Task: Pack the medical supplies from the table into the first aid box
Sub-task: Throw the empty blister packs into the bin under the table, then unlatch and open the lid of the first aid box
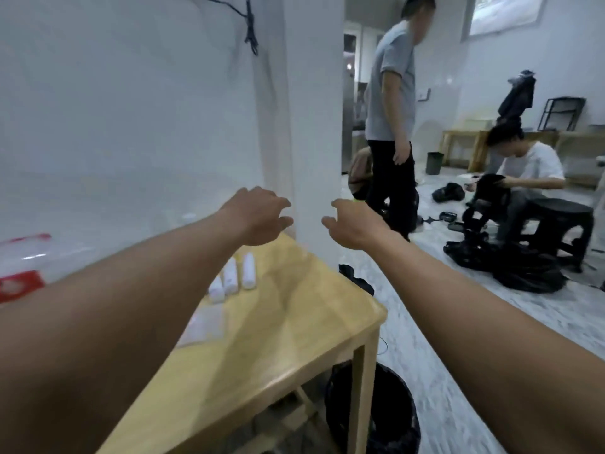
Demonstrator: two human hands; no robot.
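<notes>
Both my arms reach forward over the wooden table (304, 326). My left hand (260, 216) and my right hand (352, 224) hover above the table's far corner, fingers apart and curled, each holding nothing. Three white bandage rolls (234, 276) lie side by side on the table below my left hand. A flat clear packet (204, 324) lies nearer to me, partly hidden by my left forearm. At the far left stands the clear first aid box (23, 267) with red marks, partly behind my left arm.
A white wall and pillar (311, 126) rise just behind the table. A black bin (383, 417) stands on the floor by the table's right leg. One person stands (391, 109) and another sits on a dark stool (527, 178) to the right, with black bags on the floor.
</notes>
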